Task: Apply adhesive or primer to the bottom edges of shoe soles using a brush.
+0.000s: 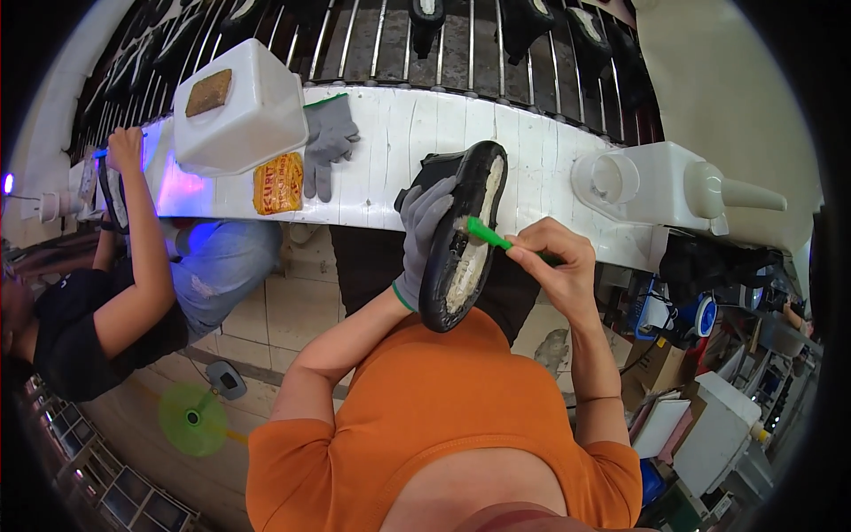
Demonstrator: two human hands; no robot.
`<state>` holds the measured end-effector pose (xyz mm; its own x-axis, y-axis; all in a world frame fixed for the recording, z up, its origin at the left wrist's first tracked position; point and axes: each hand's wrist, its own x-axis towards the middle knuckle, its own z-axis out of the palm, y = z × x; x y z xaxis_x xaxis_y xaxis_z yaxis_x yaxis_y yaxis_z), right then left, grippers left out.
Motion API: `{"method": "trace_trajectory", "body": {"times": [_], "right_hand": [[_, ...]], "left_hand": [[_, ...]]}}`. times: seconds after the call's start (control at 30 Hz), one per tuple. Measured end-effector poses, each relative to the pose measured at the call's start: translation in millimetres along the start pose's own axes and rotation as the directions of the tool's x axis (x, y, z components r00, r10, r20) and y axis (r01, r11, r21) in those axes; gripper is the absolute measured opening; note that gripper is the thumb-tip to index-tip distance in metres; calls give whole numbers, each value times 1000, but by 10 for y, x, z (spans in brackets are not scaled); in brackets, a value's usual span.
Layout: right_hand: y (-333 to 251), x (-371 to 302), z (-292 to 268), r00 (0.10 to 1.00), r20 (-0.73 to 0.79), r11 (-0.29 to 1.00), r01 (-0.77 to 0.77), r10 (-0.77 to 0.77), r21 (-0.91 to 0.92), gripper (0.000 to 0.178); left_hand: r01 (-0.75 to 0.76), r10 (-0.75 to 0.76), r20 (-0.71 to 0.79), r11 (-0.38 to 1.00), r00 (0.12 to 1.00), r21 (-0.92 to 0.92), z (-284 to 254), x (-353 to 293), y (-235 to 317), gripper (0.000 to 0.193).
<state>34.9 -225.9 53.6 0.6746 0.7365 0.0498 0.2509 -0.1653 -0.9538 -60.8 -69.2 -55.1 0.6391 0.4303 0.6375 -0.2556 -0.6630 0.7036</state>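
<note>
Black shoe [441, 288], centre of the frame, sole turned to view, pale strip along its middle. Likely light, stiff at the rim, softer in the upper, perhaps tacky on the sole; best gripped by the sides. Left hand [424, 230], grey-gloved, curled round the shoe's left side. Right hand [560, 259], bare, fingers pinched on a green brush [490, 234], tip at the sole. Upper left: spare glove [330, 146], yellow packet [279, 184]. Right: white jug [660, 188].
</note>
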Motion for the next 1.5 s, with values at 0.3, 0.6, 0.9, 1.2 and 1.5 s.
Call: {"method": "trace_trajectory", "body": {"times": [0.3, 0.6, 0.9, 1.2, 1.5], "right_hand": [[-169, -90, 65, 985, 47, 985, 168, -166, -28, 9], [-463, -53, -13, 927, 123, 910, 372, -354, -181, 15], [-573, 208, -250, 863, 112, 802, 500, -492, -329, 21], [-634, 646, -478, 726, 191, 499, 615, -661, -611, 19], [-502, 674, -675, 864, 406, 739, 477, -296, -476, 8]], "left_hand": [[6, -6, 0, 998, 1000, -61, -95, 271, 129, 56], [-39, 40, 155, 999, 987, -12, -303, 449, 295, 68], [430, -192, 592, 855, 783, -291, -530, 748, 416, 79], [440, -38, 949, 891, 313, -110, -433, 1435, -77, 73], [631, 145, 970, 739, 194, -236, -108, 1555, -675, 45]]}}
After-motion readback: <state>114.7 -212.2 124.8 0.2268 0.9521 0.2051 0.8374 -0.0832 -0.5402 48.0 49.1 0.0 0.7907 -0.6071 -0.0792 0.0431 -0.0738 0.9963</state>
